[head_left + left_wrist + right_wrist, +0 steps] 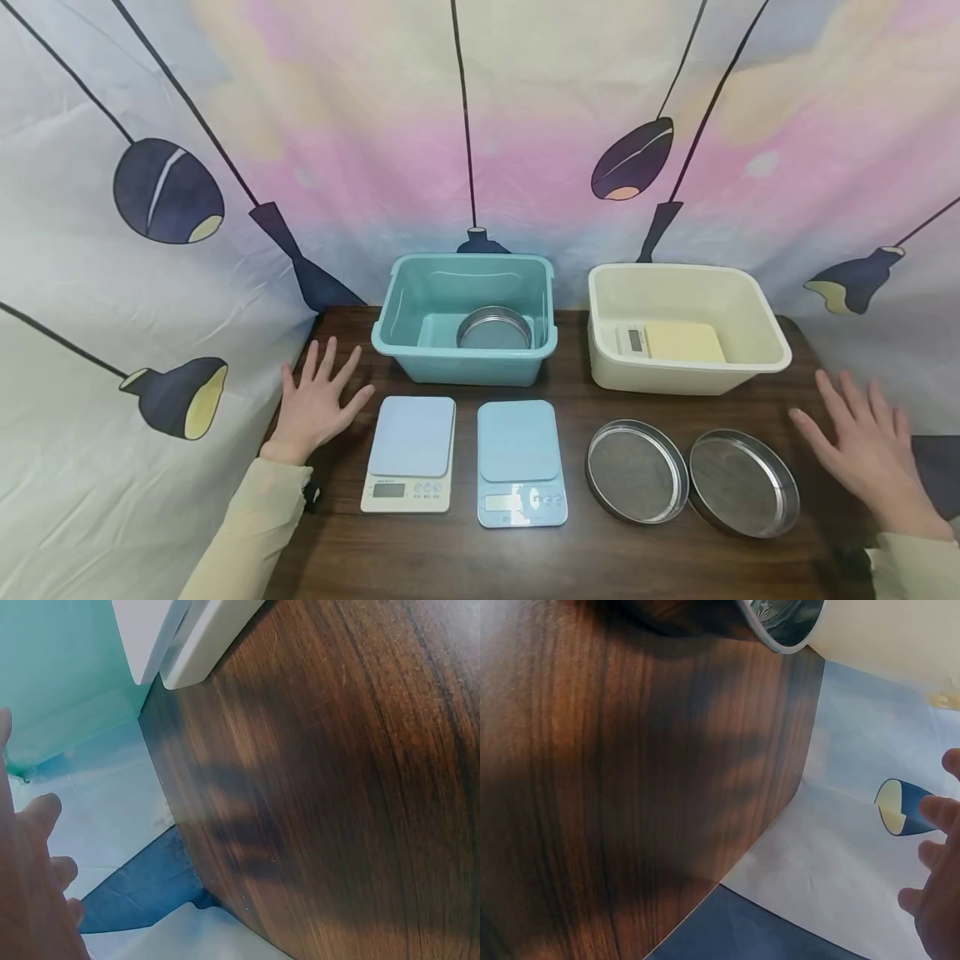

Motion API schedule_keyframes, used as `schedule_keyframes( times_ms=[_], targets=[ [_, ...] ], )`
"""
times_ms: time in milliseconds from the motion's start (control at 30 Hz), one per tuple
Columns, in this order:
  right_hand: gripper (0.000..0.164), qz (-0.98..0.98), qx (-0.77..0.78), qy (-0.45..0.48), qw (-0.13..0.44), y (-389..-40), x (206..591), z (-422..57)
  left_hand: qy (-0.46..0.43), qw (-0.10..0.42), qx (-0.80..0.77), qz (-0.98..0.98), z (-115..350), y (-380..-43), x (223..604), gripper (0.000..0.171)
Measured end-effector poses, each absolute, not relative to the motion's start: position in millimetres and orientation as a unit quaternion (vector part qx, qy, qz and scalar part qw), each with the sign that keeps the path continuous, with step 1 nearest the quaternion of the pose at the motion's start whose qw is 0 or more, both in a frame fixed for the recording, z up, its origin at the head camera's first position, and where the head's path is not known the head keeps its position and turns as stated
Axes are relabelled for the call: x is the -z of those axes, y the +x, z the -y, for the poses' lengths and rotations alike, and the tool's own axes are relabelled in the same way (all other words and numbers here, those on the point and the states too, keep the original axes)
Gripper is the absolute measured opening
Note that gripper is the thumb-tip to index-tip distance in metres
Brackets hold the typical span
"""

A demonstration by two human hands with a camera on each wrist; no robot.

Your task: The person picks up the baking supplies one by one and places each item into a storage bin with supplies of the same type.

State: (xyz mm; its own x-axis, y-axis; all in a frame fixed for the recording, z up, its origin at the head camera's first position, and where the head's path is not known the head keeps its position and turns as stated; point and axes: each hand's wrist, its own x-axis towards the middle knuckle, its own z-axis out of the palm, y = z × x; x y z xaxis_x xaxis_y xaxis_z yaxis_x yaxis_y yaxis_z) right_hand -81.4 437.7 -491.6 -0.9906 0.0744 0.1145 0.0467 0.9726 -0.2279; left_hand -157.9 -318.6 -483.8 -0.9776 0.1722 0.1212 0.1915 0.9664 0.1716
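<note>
My left hand (313,410) is spread with straight fingers at the table's left side, holding nothing. Nearest to it lies a white kitchen scale (411,454); a light blue kitchen scale (522,463) lies to the right of that one. On the far right my right hand (866,446) is also spread and holds nothing. Beside it are two round metal sieves, the nearer sieve (744,483) close against the other sieve (637,472). Both wrist views show fingers raised above the wood, the left hand (34,877) and the right hand (941,862).
A teal plastic basin (465,367) at the back holds another metal sieve (495,329). Right of it, a cream basin (660,379) contains a scale with a yellow top (684,342). The dark wooden table (420,558) meets a printed curtain (360,167) behind.
</note>
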Motion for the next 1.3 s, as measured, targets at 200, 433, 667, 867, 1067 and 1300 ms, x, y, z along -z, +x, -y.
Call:
schedule_keyframes(
  times_ms=[200,433,667,867,1067,1300],
  targets=[
    [0.082,0.986,-0.151,-0.012,0.072,-78.0,496.0,-438.9,-0.093,0.049,0.087,0.991,319.4,-154.9,482.2,0.081],
    [0.068,0.965,-0.240,0.018,0.105,-72.7,505.4,-443.5,-0.080,0.047,0.133,0.987,317.9,-153.0,480.9,0.080],
    [0.052,0.962,-0.269,0.020,0.042,-71.6,504.5,-448.8,-0.087,0.093,0.246,0.961,303.6,-158.1,471.7,0.070],
    [0.051,0.964,-0.262,0.000,-0.052,-67.5,502.4,-449.9,-0.088,0.137,0.352,0.922,292.8,-165.3,463.6,0.059],
    [0.056,0.951,-0.283,0.003,-0.121,-65.5,506.5,-454.1,-0.057,0.133,0.418,0.897,280.8,-175.0,455.3,0.055],
    [0.059,0.938,-0.310,-0.003,-0.156,-59.4,518.7,-455.4,-0.039,0.117,0.475,0.871,270.8,-184.8,450.9,0.054]
  ],
)
